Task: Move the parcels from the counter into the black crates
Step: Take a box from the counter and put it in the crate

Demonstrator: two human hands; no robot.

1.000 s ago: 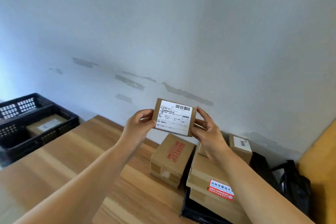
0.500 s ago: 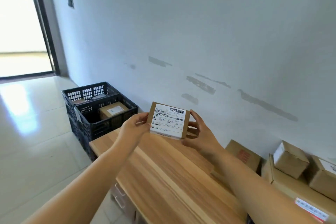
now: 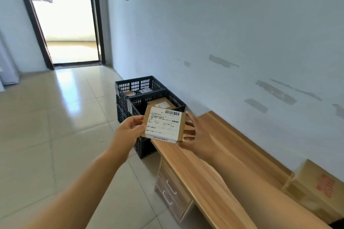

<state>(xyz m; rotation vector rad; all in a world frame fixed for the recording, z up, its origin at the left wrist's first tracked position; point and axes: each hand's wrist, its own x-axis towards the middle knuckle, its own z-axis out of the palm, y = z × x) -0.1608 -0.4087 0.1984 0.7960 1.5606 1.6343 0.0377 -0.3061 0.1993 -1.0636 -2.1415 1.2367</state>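
Room: pale blue-grey wall [image 3: 242, 24] with scuffed patches, glossy beige tiled floor [image 3: 55, 126], and a dark-framed doorway [image 3: 65, 18] flooded with light at far left.
Tabletop: long wooden tabletop [image 3: 214, 154] with straight grain runs along the wall; its square near end stops just beside the crates, and drawers [image 3: 173, 191] with metal handles sit below it.
Crates: two black crates [image 3: 149, 96] of perforated plastic stand on the floor against the wall, one behind the other; each already holds brown parcels with white labels.
Parcel: small flat cardboard parcel [image 3: 163, 126], rectangular with a large white barcode label, is held in the air above the tabletop's end, in front of the nearer crate.
Left hand: left hand [image 3: 130, 128] grips the parcel's left edge, thumb on the label face and the other fingers hidden behind.
Right hand: right hand [image 3: 193, 134] holds the right edge, fingers curled round its side.
Other box: brown carton with red print [image 3: 316, 188] sits on the tabletop at far right, well apart from the parcel.
Open room: wide bare floor lies left of the crates; the nearer crate's top is open.
Change: half a second ago the doorway was only at the frame's left edge and the crates lay left of the hands; now the crates lie behind the parcel, and fewer boxes show on the right.
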